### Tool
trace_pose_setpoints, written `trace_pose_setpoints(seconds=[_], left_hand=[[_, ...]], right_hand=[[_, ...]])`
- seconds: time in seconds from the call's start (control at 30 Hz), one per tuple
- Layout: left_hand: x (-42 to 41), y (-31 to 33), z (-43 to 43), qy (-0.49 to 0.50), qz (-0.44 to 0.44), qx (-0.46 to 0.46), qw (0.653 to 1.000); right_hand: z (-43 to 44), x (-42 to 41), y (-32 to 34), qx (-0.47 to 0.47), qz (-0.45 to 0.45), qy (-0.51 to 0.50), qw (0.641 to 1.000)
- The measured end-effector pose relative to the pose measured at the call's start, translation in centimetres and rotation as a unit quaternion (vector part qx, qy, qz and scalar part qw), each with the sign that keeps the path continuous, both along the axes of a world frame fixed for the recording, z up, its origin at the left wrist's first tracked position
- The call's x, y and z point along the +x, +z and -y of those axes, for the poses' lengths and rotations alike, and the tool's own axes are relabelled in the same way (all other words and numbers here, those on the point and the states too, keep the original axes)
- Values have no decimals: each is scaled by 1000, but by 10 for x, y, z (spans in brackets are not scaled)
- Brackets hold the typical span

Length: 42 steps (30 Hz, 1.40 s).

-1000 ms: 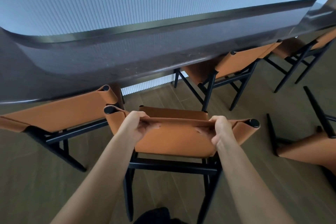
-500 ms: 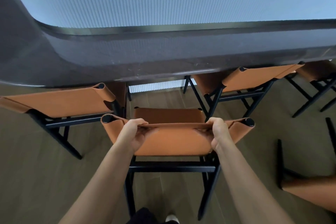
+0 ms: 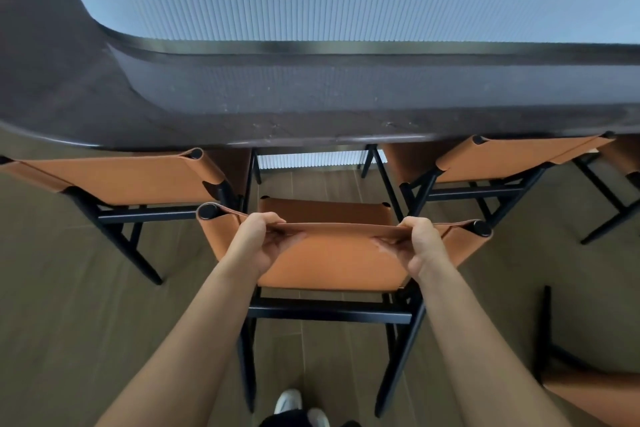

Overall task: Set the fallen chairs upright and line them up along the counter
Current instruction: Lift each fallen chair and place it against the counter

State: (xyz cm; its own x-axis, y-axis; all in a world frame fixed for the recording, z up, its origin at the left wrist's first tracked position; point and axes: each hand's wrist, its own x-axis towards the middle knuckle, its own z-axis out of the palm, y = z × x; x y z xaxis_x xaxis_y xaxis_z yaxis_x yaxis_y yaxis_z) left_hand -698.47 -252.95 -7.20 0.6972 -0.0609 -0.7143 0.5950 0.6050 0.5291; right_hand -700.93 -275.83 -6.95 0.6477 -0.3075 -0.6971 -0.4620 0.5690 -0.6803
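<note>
Middle chair stands upright before the counter (seat pointing to it), between the left chair and the right chair. The left hand and the right hand both grip its orange backrest top, fingers curled over the edge. One fallen chair lies at near right.

Tan leather-sling chair with black metal frame: upright, facing dark stone counter, set back from it. Left matching chair and right matching chair tucked in. Fallen chair lower right.
</note>
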Motion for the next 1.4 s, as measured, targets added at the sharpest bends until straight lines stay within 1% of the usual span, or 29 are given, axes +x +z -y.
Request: trace_pose_setpoints(seconds=[0.13, 0.33, 0.47, 0.6, 0.7, 0.87, 1.0, 1.2, 1.4], left_hand=[[12, 3, 2, -2, -6, 0, 1000], [27, 8, 7, 3, -30, 7, 1000], [35, 10, 5, 10, -40, -23, 999], [49, 15, 8, 11, -40, -31, 999], [65, 19, 12, 7, -46, -17, 999], [95, 27, 22, 19, -70, -1, 997], [119, 27, 22, 5, -74, 5, 997], [153, 34, 29, -3, -43, 36, 998], [191, 45, 38, 2, -31, 59, 998]], right_hand=[[-2, 11, 4, -1, -9, -19, 1000], [-2, 21, 6, 5, 0, -36, 999], [-3, 28, 6, -8, -5, -36, 999], [-1, 41, 8, -11, 1, -32, 999], [1, 57, 12, -5, 0, -39, 999], [9, 87, 18, 3, -25, -19, 1000], [15, 109, 19, 20, -34, -14, 999], [22, 149, 23, 28, -22, 0, 999], [30, 186, 35, 35, 3, 7, 999]])
